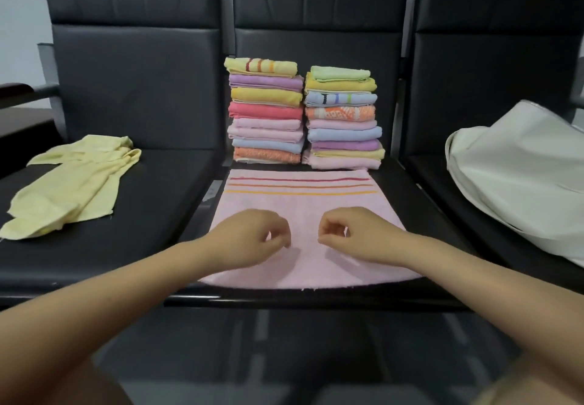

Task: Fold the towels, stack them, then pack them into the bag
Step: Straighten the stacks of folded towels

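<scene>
Two neat stacks (303, 117) of soft folded towels behind flat pink towel (303, 211)

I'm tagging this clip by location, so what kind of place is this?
Probably a waiting area or lobby: a row of joined black padded seats with a metal armrest serves as the worktop for the folded towel stacks.

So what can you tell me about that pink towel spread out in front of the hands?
The pink towel looks like soft terry cloth, with three thin stripes, red, orange and yellow, near its far edge. It lies flat and unfolded on the middle black seat, its far edge close to two stacks of folded towels. The left hand and right hand, fingers curled, hover over or touch its middle.
</scene>
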{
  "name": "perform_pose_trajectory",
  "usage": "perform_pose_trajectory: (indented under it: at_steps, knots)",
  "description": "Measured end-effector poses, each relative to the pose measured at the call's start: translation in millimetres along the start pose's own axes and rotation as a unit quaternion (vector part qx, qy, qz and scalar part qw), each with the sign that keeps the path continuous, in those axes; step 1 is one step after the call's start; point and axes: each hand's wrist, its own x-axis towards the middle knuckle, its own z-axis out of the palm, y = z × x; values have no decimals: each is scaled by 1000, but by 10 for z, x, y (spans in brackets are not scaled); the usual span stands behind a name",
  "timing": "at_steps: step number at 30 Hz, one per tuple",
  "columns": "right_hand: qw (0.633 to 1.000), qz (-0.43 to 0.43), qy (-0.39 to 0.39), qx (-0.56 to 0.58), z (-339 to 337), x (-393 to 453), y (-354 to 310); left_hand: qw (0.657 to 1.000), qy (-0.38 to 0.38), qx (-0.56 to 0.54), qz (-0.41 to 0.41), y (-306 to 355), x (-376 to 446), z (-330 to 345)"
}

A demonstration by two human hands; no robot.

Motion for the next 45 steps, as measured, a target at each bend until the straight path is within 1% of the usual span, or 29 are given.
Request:
perform_pose_trajectory:
  at_steps: [2, 4, 5, 8, 10, 12, 13, 15, 16, 17, 18, 19, 21, 23, 25, 28, 31, 33, 35, 37, 39, 42, 45]
  knots:
    - [997, -30, -45, -52, 119, -105, -41, 998, -36, 30, 37, 57, -119, 148]
    - [990, -68, -85, -95, 235, -196, -61, 996, -44, 54, 58, 69, -220, 273]
    - [984, -87, -96, -119, 276, -227, -62, 995, -37, 60, 68, 55, -259, 315]
    - [976, -131, -81, -155, 320, -244, -47, 991, -8, 66, 117, -44, -325, 364]
    - [980, -125, -60, -144, 319, -217, -36, 985, 16, 90, 145, -106, -331, 385]
    - [990, -93, -33, -103, 308, -158, -20, 978, 55, 124, 158, -137, -301, 426]
    - [994, -77, -22, -75, 295, -129, -18, 978, 73, 129, 148, -135, -272, 451]
    - [997, -56, -27, -43, 247, -84, -41, 987, 85, 99, 95, -96, -201, 452]
    - [996, -49, -45, -66, 213, -67, -46, 991, 81, 86, 59, -91, -161, 437]
    - [989, -48, -64, -121, 186, -40, -40, 993, 69, 89, 28, -101, -121, 416]
    - [979, -49, -76, -180, 160, -7, -25, 992, 62, 107, 9, -106, -78, 381]
    - [973, -46, -73, -216, 135, 34, 11, 989, 60, 133, -1, -111, -38, 334]
    - [973, -21, -46, -225, 65, 107, 92, 981, 62, 182, -3, -124, 31, 215]
    - [978, 14, -12, -206, -24, 163, 204, 974, 53, 221, -9, -164, 101, 109]
    - [983, 55, 23, -175, -120, 189, 324, 971, 39, 235, -32, -244, 158, 21]
    - [984, 104, 64, -133, -245, 187, 523, 980, 42, 176, -86, -419, 194, -80]
    - [985, 130, 103, -51, -359, 111, 612, 987, 43, 18, -152, -549, 131, -173]
    - [980, 149, 126, 38, -415, 40, 648, 974, 71, -107, -187, -558, 82, -199]
    - [974, 153, 121, 117, -456, -40, 694, 957, 82, -183, -209, -510, 18, -211]
    - [969, 148, 105, 170, -494, -135, 738, 956, 52, -198, -208, -469, -17, -205]
    - [966, 148, 89, 193, -526, -203, 798, 962, 11, -183, -203, -456, -25, -199]
    - [968, 171, 69, 168, -548, -204, 872, 966, -47, -138, -213, -529, -1, -201]
    - [966, 198, 78, 145, -559, -117, 966, 969, -62, -93, -219, -677, 84, -282]
